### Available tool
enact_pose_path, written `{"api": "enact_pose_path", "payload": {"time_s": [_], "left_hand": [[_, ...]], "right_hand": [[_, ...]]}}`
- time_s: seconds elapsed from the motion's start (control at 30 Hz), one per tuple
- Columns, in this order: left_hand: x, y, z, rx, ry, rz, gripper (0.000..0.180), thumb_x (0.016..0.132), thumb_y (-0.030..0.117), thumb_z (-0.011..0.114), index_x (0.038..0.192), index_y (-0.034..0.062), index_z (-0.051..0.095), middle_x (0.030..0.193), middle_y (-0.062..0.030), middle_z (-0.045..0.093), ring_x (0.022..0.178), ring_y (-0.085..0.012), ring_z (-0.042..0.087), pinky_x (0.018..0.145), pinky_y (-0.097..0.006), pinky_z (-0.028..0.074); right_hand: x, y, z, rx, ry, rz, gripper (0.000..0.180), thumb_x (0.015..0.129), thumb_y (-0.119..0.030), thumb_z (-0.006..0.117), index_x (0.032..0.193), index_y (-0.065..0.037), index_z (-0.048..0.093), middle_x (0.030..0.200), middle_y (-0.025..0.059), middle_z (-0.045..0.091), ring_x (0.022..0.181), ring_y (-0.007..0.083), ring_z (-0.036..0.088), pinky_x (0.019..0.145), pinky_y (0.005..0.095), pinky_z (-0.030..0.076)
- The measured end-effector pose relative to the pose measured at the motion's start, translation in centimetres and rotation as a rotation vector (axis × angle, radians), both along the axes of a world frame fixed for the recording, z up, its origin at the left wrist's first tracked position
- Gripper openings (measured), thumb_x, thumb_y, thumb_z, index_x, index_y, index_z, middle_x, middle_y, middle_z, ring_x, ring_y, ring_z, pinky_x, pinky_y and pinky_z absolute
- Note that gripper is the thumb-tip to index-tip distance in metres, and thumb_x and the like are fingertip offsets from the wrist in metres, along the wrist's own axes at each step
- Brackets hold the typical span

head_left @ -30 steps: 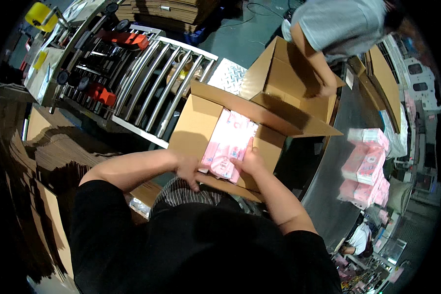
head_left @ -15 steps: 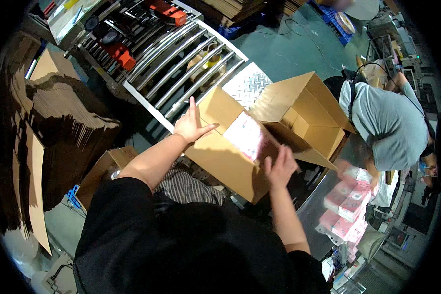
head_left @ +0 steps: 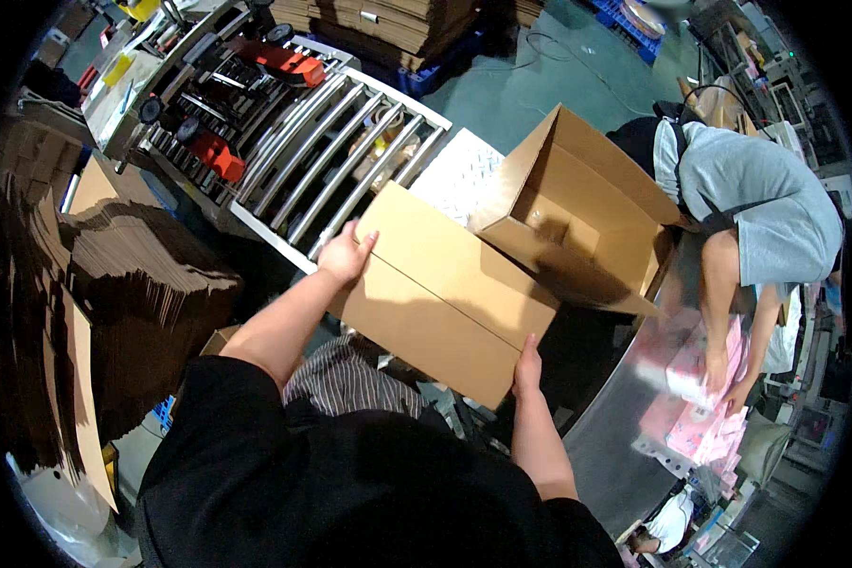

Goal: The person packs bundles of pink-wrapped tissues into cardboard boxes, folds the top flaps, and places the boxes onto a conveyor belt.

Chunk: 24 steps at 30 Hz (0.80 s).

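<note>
We have the closed carton [head_left: 445,293] in front of us, its two top flaps meeting along a seam, clamped between both hands: our left hand [head_left: 346,256] grips its left end with the thumb on top, and our right hand [head_left: 527,369] presses against its right end, the fingers of both partly hidden. Close along the carton's far side stands an open carton [head_left: 516,185], in the way there, one flap jutting toward us; we cannot tell whether they touch. Beyond the carton's left end we see a roller conveyor [head_left: 273,239] carrying red parts [head_left: 298,68], with a metal plate [head_left: 459,175] on the carton's far side. Well left of the carton stand stacked cardboard sheets [head_left: 151,256]. To its right runs a dark counter [head_left: 596,454], where a co-worker [head_left: 767,199] in a grey shirt reaches with both hands onto pink packs [head_left: 701,431]. We find the markings on those packs too blurred to read; far beyond the carton, a small white label [head_left: 369,17] on another cardboard stack [head_left: 379,36] is also too small to make out.
</note>
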<state>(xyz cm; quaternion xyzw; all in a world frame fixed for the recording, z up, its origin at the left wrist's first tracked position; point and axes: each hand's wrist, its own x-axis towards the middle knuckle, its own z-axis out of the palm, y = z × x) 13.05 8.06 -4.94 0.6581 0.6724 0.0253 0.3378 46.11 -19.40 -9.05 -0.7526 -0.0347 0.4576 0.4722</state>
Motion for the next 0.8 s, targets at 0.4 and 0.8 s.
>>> {"api": "enact_pose_path", "payload": {"time_s": [0.4,0.8], "left_hand": [[-4.6,15.1,4.4,0.442,0.001,-0.234,0.055,0.094,0.047,0.047,0.14,0.0163,0.044,0.132,-0.0144,0.055,0.114,-0.0336,0.058,0.097,-0.043,0.046],[-14.4,27.2,5.0,0.459,0.235,-0.567,0.11,0.075,0.078,0.049,0.15,0.0021,0.022,0.158,-0.016,0.017,0.146,-0.037,0.011,0.117,-0.052,0.01]], "right_hand": [[-13.8,10.2,-1.0,0.146,0.135,-0.129,0.064,0.1,-0.052,0.039,0.136,0.0,0.043,0.125,0.0154,0.056,0.11,0.0265,0.056,0.091,0.0397,0.047],[-33.2,40.2,2.2,0.315,0.114,-0.177,0.06,0.101,-0.042,0.041,0.144,-0.002,0.03,0.137,0.0207,0.046,0.116,0.0284,0.054,0.097,0.0376,0.044]]}}
